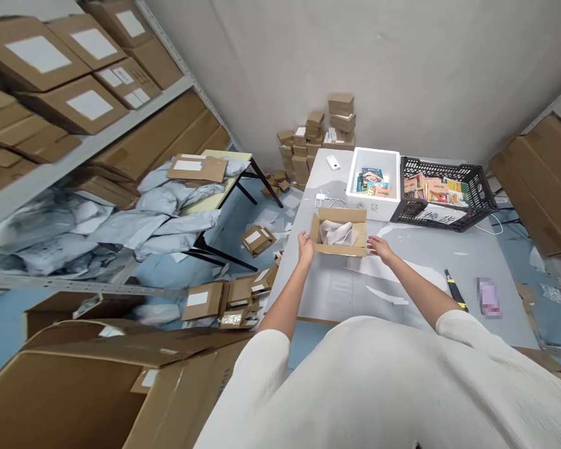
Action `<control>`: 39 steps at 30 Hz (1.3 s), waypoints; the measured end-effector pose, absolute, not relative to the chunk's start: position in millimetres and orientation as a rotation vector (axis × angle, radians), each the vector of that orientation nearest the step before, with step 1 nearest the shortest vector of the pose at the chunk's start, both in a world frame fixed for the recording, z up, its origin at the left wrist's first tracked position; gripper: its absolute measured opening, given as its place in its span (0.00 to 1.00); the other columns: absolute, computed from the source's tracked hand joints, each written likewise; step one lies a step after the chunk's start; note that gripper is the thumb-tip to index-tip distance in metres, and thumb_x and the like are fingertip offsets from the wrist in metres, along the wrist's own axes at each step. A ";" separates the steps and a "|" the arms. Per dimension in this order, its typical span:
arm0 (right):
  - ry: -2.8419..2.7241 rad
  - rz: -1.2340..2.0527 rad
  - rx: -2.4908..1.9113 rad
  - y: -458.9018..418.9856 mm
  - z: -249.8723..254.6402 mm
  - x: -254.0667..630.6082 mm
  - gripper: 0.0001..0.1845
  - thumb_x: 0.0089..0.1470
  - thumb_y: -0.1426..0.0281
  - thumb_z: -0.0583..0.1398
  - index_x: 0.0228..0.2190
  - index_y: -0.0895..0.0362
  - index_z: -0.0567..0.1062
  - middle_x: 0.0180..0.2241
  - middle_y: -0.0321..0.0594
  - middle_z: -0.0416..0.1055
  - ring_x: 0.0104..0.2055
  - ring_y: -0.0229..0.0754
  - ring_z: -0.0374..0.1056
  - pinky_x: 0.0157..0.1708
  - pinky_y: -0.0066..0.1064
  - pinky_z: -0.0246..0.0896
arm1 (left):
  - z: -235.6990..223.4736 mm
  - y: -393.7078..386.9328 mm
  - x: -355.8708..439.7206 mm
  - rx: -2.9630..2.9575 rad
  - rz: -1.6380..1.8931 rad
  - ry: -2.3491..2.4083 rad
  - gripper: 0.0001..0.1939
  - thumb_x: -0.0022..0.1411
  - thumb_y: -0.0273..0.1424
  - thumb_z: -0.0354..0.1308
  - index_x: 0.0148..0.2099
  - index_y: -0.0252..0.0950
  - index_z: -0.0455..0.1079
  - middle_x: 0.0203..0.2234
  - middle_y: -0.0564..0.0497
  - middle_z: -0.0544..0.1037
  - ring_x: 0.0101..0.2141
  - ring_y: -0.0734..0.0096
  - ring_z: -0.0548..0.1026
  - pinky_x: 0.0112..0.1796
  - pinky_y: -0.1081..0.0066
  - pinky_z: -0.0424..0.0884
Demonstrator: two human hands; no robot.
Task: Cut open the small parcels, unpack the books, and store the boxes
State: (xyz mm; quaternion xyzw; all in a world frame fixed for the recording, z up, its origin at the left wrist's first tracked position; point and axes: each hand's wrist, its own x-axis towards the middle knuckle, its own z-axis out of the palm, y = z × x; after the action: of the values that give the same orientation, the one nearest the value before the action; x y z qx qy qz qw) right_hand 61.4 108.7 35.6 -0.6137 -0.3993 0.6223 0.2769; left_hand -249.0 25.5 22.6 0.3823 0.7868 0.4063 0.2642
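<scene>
A small cardboard box (pixel 315 240) lies with its top open on the table in front of me, and crumpled white paper (pixel 336 232) fills part of it. My left hand (pixel 305 247) is at the box's left side, fingers stretched upward along the outside; I see no grip around the wall. Just off the right side, my right hand (pixel 379 247) has its fingers spread, with the tips at or very near the box's edge. Behind it stand a white foam bin (pixel 374 209) and a black plastic crate (pixel 484 193), both containing colourful booklets or packets.
On the grey table (pixel 327 299) are a yellow-black box cutter (pixel 455 292), a blurred purple item (pixel 489 296), a white device (pixel 333 163) and a charger with cable (pixel 321 198). Parcels cover a side table (pixel 236 165) at left. A large carton (pixel 168 368) stands lower left.
</scene>
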 end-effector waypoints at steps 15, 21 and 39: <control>-1.162 1.630 -1.643 91.2 29.6 69.3 0.25 0.55 0.61 0.64 0.54 0.50 0.82 0.54 0.44 0.81 0.50 0.45 0.78 0.46 0.33 0.72 | 10.4 16.6 -237.2 1.005 1.057 2.050 0.32 0.62 0.33 0.70 0.66 0.40 0.69 0.56 0.41 0.81 0.51 0.58 0.81 0.58 0.57 0.73; -1.391 1.451 -1.715 69.9 18.8 87.1 0.21 0.47 0.68 0.66 0.46 0.55 0.84 0.38 0.38 0.82 0.41 0.45 0.76 0.43 0.34 0.73 | 3.0 -6.1 -204.0 1.002 0.930 2.117 0.09 0.60 0.29 0.67 0.44 0.38 0.81 0.42 0.43 0.87 0.49 0.53 0.82 0.53 0.61 0.73; -1.737 1.254 -1.520 -8.7 26.8 58.3 0.13 0.48 0.69 0.65 0.38 0.52 0.84 0.40 0.40 0.85 0.42 0.49 0.78 0.51 0.39 0.73 | 25.2 -170.4 -187.0 0.865 1.161 2.364 0.19 0.66 0.30 0.62 0.58 0.37 0.81 0.46 0.42 0.82 0.47 0.55 0.80 0.57 0.62 0.72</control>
State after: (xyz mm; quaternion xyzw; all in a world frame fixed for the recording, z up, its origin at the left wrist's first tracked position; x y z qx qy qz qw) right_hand 58.3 -8.7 26.8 -0.5595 -0.6396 0.4616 0.2546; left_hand -187.0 -170.4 25.2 0.3067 0.8382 0.4117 0.1838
